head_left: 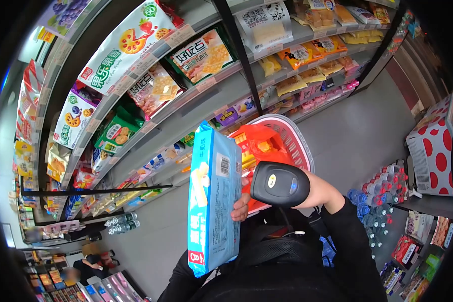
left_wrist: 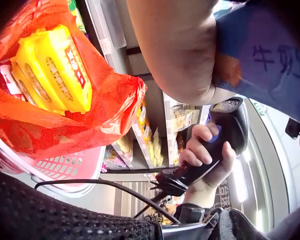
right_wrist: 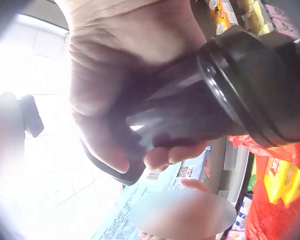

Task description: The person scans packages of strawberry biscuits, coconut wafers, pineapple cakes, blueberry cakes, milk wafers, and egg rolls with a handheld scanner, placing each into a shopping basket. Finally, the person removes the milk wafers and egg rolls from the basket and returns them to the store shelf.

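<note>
My left hand (head_left: pixel 240 207) holds a long blue biscuit packet (head_left: pixel 214 201) upright, its fingers against the packet's edge and most of the hand hidden behind it. The packet's barcode (head_left: pixel 223 164) faces the scanner side. In the left wrist view, the same hand (left_wrist: pixel 177 50) shows large beside the blue wrapper (left_wrist: pixel 270 55). My right hand (left_wrist: pixel 205 157) grips a black handheld barcode scanner (head_left: pixel 280 184) by its handle, fingers wrapped round it. The scanner head (left_wrist: pixel 230 125) stands just right of the packet in the head view. From it a black cable (left_wrist: pixel 105 182) runs down.
Behind the hands stands a pink-and-white shopping basket (head_left: pixel 299 146) with a red plastic bag (head_left: pixel 274 136) holding yellow packs (left_wrist: pixel 55 72). Snack shelves (head_left: pixel 206 85) curve along the left and back. Bottled drinks (head_left: pixel 377 201) and a red-dotted box (head_left: pixel 434 146) stand at right.
</note>
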Available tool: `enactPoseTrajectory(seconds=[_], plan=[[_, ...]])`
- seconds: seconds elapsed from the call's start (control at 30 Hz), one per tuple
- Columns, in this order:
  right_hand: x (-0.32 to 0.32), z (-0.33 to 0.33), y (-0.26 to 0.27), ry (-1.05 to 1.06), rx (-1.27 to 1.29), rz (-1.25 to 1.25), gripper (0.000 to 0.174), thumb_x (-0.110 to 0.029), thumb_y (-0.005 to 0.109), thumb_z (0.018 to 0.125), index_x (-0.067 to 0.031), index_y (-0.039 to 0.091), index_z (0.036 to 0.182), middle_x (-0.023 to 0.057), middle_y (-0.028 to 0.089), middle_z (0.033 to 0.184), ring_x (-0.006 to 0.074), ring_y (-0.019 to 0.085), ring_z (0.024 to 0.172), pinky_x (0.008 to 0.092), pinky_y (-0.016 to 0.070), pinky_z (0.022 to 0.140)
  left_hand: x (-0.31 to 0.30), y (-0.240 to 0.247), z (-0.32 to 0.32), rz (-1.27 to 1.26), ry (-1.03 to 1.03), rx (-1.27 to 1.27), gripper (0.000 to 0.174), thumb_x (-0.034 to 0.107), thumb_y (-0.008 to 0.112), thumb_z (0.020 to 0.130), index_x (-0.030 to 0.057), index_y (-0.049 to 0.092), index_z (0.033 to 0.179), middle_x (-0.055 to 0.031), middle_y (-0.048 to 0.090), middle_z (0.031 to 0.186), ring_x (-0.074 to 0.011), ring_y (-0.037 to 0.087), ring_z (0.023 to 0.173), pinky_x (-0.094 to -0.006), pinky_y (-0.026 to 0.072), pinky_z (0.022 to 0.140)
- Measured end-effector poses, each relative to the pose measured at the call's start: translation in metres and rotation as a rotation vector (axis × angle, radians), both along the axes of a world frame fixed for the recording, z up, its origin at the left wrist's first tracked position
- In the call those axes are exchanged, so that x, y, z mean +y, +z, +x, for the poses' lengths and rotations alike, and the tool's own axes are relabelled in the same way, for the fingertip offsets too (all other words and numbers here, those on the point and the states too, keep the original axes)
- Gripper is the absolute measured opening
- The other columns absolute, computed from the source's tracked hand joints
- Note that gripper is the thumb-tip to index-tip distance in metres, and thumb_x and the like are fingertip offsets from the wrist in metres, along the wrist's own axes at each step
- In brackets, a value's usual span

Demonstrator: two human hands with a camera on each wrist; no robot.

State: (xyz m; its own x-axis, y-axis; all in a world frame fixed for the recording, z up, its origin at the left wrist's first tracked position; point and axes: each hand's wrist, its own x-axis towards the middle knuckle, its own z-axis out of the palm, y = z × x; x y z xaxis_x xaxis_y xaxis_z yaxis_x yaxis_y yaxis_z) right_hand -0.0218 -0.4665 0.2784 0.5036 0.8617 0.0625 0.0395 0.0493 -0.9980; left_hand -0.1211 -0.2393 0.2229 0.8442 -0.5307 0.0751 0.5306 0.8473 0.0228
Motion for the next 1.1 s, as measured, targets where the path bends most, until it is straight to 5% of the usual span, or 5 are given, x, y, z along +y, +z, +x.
enactPoseTrajectory(seconds=[0.87, 0.97, 1.1], plan=[[0.006, 0.002, -0.006, -0.024, -0.003, -0.017, 0.053, -0.010, 0.070, 0.055, -0.0001, 0.048, 0.102, 0.0125, 0.057, 0.093, 0.0227, 0.056, 0.086, 0.0309, 0.0424, 0.077, -0.007, -0.009, 0.001, -0.099, -0.173, 0.003, 0.069, 0.050, 0.052, 0.074, 0.0064, 0.027, 0.122, -0.0101, 0.042, 0.077, -0.0170, 0.049, 0.059, -0.0272, 0.0409, 0.056], [0.012, -0.001, -0.006, -0.018, 0.007, -0.103, 0.061, -0.011, 0.071, 0.055, 0.0000, 0.045, 0.110, 0.0102, 0.054, 0.104, 0.0193, 0.052, 0.096, 0.0311, 0.0381, 0.085, -0.002, -0.011, 0.006, -0.109, -0.183, 0.001, 0.069, 0.050, 0.052, 0.074, 0.0063, 0.027, 0.122, -0.0102, 0.042, 0.078, -0.0172, 0.049, 0.059, -0.0273, 0.0410, 0.056], [0.027, -0.011, -0.010, -0.094, -0.029, -0.091, 0.054, -0.012, 0.070, 0.055, 0.0005, 0.048, 0.103, 0.0129, 0.057, 0.094, 0.0238, 0.056, 0.088, 0.0308, 0.0421, 0.078, 0.012, -0.014, -0.010, -0.134, -0.181, -0.009, 0.070, 0.050, 0.052, 0.074, 0.0061, 0.026, 0.122, -0.0104, 0.042, 0.078, -0.0174, 0.049, 0.059, -0.0275, 0.0411, 0.056]])
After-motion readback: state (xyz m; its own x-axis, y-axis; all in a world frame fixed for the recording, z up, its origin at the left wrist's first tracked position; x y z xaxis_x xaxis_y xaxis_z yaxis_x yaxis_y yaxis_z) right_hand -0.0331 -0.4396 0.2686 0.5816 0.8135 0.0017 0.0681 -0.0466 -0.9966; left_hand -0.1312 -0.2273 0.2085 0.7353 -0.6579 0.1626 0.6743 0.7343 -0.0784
